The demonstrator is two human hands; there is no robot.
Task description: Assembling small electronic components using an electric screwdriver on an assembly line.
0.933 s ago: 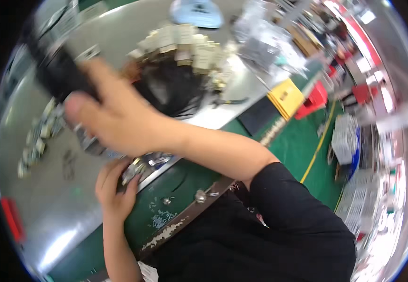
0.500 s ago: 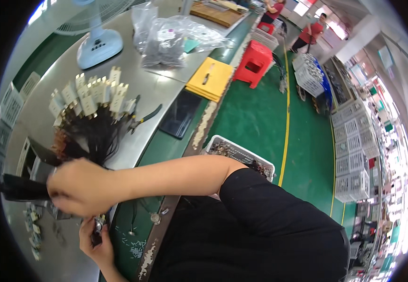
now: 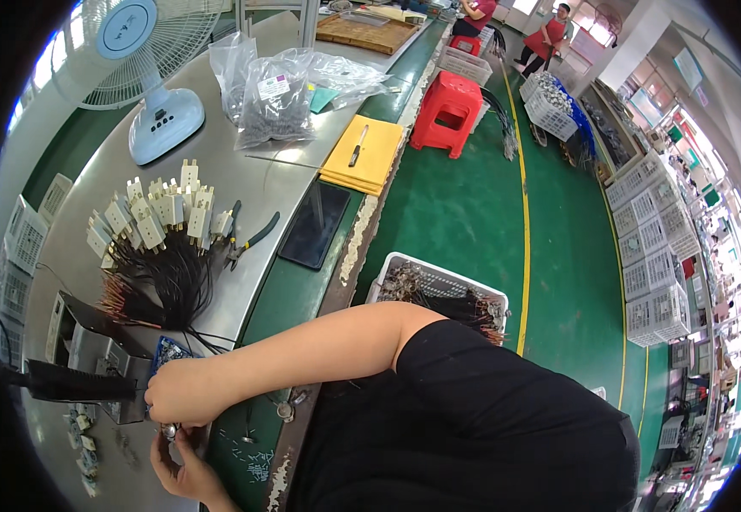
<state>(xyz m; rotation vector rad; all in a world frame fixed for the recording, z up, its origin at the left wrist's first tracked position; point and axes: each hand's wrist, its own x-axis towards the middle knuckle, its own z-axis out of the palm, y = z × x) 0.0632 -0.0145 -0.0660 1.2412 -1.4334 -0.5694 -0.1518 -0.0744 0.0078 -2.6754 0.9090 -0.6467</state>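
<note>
My left hand (image 3: 189,478) pinches a small round silver metal part (image 3: 171,431) between thumb and fingers. Just above it, my right hand (image 3: 184,392) is closed, its fingertips turned down and away. Whatever they may grip is hidden. A blue tray (image 3: 164,352) of small parts shows partly behind my right hand. Beside that hand stands a dark metal fixture (image 3: 127,367) with a black bar (image 3: 80,381) projecting from it. Farther off lies a bundle of black wires (image 3: 170,277) with white plug-like connectors (image 3: 153,213) at one end.
Pliers (image 3: 247,243), a black phone-like slab (image 3: 315,226) and yellow pads with a pen (image 3: 362,158) lie along the bench. A fan (image 3: 166,124) and plastic bags (image 3: 277,98) stand farther back. A white basket (image 3: 447,282) of parts and a red stool (image 3: 447,111) are right of the bench.
My right hand has come down and slightly right, close to my left hand, uncovering part of the blue tray. The whole view has shifted a little.
</note>
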